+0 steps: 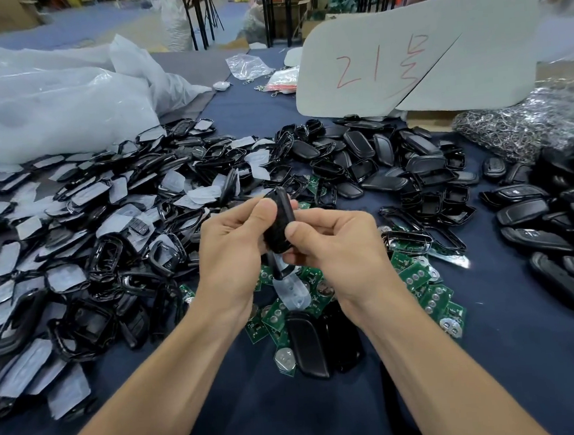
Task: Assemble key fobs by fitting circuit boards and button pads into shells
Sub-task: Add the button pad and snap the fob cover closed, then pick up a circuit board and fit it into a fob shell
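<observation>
Dark blue cloth is spread over the table; blurred table legs and clutter are seen beyond.

- One fob is held at centre frame, raised clear of the cloth, above a heap of boards.
- Fob: black, glossy, elongated, rounded at the ends. It is held nearly upright, top tilted slightly right, narrow edge toward the camera. Buttons and seam cannot be made out.
- Left hand: fingers curled round the fob's left side, thumb laid across its upper end.
- Right hand: fingers curled behind the fob, thumb pressed on its right edge near mid-length.
- Both grasps are closed on the same fob.
- Boards: green, with round silver contacts, scattered below and right of the hands.
- A translucent pad is seen just below the hands, on the boards.
- Two black shells lie between the forearms.
- Left: a wide spread of black frames with grey film-backed inserts.
- Behind the hands: a pile of hollow black shell halves.
- Right: closed black fobs are laid in a loose group.
- Far right: a bag of metal rings.
- Back: a white sign marked in red; clear plastic bags at left.
</observation>
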Available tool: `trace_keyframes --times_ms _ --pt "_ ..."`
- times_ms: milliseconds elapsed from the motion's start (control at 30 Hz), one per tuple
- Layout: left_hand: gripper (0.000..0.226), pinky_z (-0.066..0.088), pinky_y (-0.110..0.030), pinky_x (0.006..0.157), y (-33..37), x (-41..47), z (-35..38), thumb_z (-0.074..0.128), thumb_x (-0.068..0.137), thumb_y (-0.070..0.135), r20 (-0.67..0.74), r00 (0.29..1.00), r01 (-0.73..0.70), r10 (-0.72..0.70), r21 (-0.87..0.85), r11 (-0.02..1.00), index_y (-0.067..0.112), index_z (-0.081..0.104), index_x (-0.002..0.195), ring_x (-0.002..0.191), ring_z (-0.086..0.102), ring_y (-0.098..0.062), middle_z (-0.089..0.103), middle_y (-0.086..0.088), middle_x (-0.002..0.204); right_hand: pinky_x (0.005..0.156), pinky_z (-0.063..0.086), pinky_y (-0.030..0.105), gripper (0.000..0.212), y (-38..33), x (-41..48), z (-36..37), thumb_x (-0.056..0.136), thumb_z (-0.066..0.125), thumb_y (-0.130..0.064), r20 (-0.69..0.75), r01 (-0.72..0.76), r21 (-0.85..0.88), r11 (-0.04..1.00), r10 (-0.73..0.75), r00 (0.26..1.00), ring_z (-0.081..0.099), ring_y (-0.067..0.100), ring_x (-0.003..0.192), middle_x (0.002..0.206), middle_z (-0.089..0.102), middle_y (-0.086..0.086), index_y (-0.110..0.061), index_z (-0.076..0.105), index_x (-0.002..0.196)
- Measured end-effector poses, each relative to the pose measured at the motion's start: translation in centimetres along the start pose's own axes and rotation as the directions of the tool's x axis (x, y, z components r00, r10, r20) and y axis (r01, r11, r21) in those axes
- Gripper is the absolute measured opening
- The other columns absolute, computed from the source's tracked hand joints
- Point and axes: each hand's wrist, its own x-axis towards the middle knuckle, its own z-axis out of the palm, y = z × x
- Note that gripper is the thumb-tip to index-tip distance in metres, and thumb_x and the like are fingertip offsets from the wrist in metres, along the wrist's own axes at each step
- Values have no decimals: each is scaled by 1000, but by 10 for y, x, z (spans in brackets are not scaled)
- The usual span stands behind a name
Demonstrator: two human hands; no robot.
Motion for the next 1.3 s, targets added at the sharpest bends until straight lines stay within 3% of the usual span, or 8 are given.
trace_keyframes --times_ms 367,533,633,700,800,967,1133,1300 --pt "39 63 -27 78 -1 2 1 51 104 48 32 999 -47 42 186 981 25 82 96 89 79 -16 82 2 93 65 61 27 13 -21 11 -46 94 69 -1 -28 -105 -246 964 101 994 76 22 72 84 80 9 -6 78 102" --pt "32 63 -32 83 -9 -2 -3 53 99 55 81 974 -223 210 474 852 39 80 100 91 76 -1 79 20 95 86 62 31 41 -37 19 -107 88 73 -33 -327 193 626 755 30 945 75 21 108 115 78 8 -7 70 120" --pt "36 63 -43 78 -10 -4 -1 48 98 62 112 967 -252 231 575 779 44 79 105 82 76 -13 79 6 82 76 60 25 17 -25 30 -102 89 79 -20 -539 128 57 990 -78 839 76 11 90 93 81 -2 -15 78 105" --pt "30 62 -47 77 -11 -3 -2 48 96 64 117 962 -268 246 571 776 52 75 105 79 75 -24 77 -5 78 82 59 21 21 -18 30 -95 87 77 -17 -541 -24 -470 882 -267 797 72 -4 84 90 79 -13 -24 80 106" --pt "28 63 -46 77 -6 -2 -3 53 92 62 44 966 -238 253 528 816 51 78 96 76 76 -21 78 2 77 102 47 20 50 -11 30 -80 87 74 -29 -259 -36 -777 629 -266 929 66 4 110 129 71 -8 -29 67 136" --pt "24 63 -44 81 -7 1 -1 54 91 59 20 966 -225 256 546 807 51 76 98 81 76 -10 78 13 80 122 27 41 61 4 29 -49 94 69 -40 67 96 -959 266 -116 991 36 25 145 152 50 0 -29 49 150" --pt "21 63 -49 79 -7 0 -1 54 89 57 65 966 -241 250 579 779 64 71 99 81 76 -23 77 -1 81 95 50 30 39 0 25 -47 81 80 -20 -45 59 -881 470 -206 978 64 18 106 105 74 -7 -31 70 117" --pt "23 63 -48 80 -5 -3 2 57 90 52 53 964 -241 262 593 768 73 67 88 81 76 -21 77 4 79 114 44 41 38 -3 21 -47 87 74 -13 -43 93 -855 510 -250 967 66 20 112 110 77 -5 -30 75 121"
